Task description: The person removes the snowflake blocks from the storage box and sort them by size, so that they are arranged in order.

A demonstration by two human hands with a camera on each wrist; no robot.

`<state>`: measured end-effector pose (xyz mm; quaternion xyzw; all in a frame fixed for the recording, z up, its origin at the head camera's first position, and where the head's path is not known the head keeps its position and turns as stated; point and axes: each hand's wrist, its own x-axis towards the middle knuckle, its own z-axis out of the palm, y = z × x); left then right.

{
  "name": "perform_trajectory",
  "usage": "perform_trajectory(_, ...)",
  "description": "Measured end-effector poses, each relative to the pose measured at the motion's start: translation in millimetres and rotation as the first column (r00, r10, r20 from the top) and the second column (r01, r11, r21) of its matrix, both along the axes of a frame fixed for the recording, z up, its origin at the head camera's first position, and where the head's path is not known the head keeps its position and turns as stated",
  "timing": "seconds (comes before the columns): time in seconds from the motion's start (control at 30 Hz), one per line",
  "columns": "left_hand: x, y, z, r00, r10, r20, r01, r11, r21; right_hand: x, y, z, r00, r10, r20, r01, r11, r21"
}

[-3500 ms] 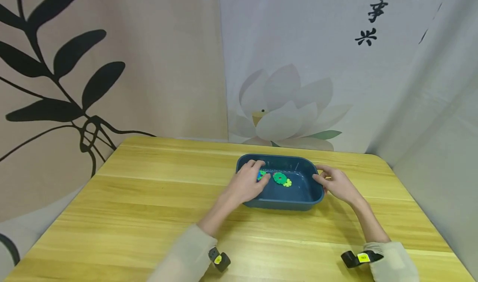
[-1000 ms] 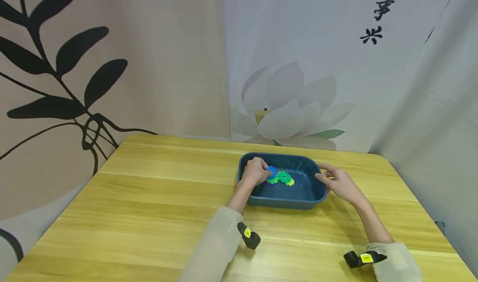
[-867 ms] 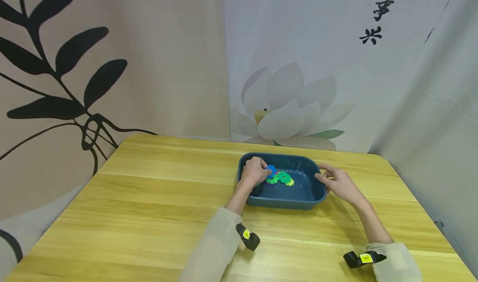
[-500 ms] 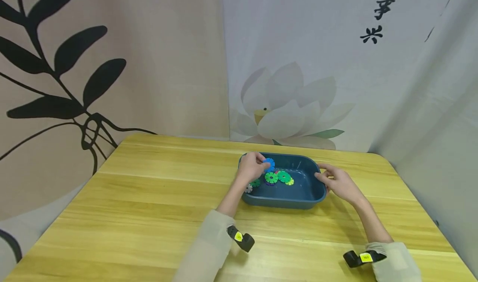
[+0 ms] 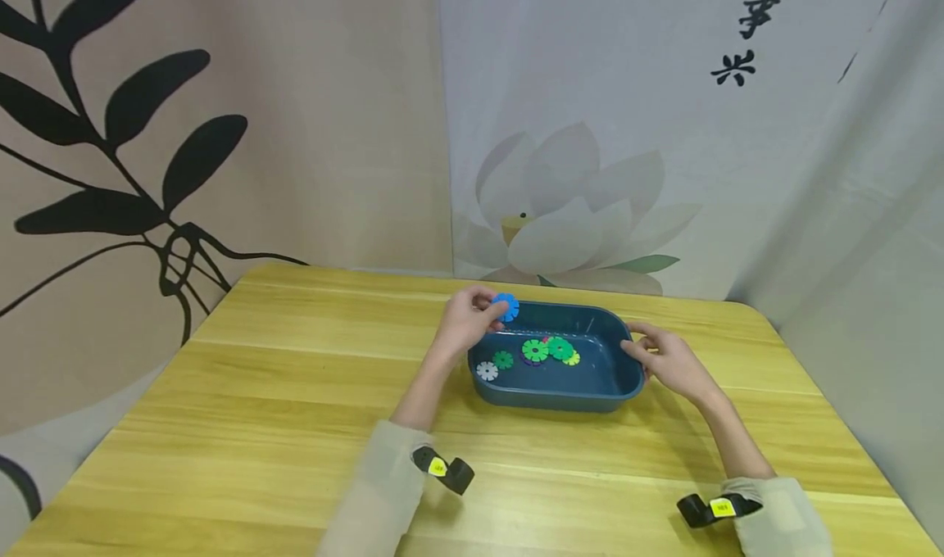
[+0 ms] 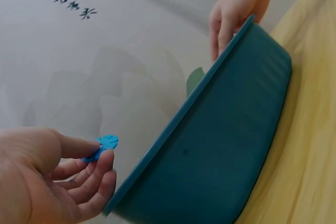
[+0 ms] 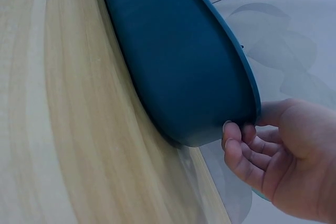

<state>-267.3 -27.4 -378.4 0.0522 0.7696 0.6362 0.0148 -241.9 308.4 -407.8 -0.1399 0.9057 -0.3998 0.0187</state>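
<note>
My left hand (image 5: 465, 321) pinches a blue snowflake disc (image 5: 506, 307) between thumb and fingers, raised over the left rear rim of a dark blue basin (image 5: 556, 397). The left wrist view shows the blue disc (image 6: 106, 142) at the fingertips, apart from the basin wall. My right hand (image 5: 671, 364) grips the basin's right rim, thumb on one side and fingers curled beneath, as the right wrist view also shows on the hand (image 7: 294, 156). Inside the basin lie a white disc (image 5: 487, 370), a dark green disc (image 5: 503, 360), and a cluster with a light green disc (image 5: 534, 350).
The basin stands on a wooden table (image 5: 295, 393) near its far edge. A printed curtain (image 5: 332, 131) hangs right behind the table, and another stretch of cloth (image 5: 870, 254) closes off the right side.
My left hand has lifted the blue disc out of the cluster and moved it up and left to the basin's rim, uncovering the white and dark green discs. The right hand keeps its hold.
</note>
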Motion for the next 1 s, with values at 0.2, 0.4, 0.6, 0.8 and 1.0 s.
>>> perform_trajectory(0.2,-5.0,-17.5,-1.7,0.999,0.043,0.014,-0.043,0.998,0.050,-0.7,1.3,-1.4,1.000,-0.002,0.011,0.002,1.000,-0.015)
perform_trajectory(0.4,-10.9,-36.2,-6.1,0.996,0.090,0.016,-0.091,0.992,0.089,-1.0,1.4,-1.8,1.000,-0.011,0.007,0.011,1.000,0.005)
perform_trajectory(0.6,-17.7,-54.8,-18.5,0.992,0.117,0.036,-0.120,0.990,0.077,-0.9,0.7,-1.2,1.000,-0.006,0.000,0.006,1.000,0.014)
perform_trajectory(0.8,-21.8,-69.2,-34.0,0.990,0.118,0.082,-0.120,0.993,0.012,-0.3,1.5,-1.3,1.000,-0.011,0.000,0.011,1.000,0.005)
perform_trajectory(1.0,-24.2,-75.8,-47.1,0.986,0.112,0.126,-0.111,0.994,-0.014,-0.3,0.7,-2.3,1.000,-0.008,0.003,0.008,1.000,-0.001)
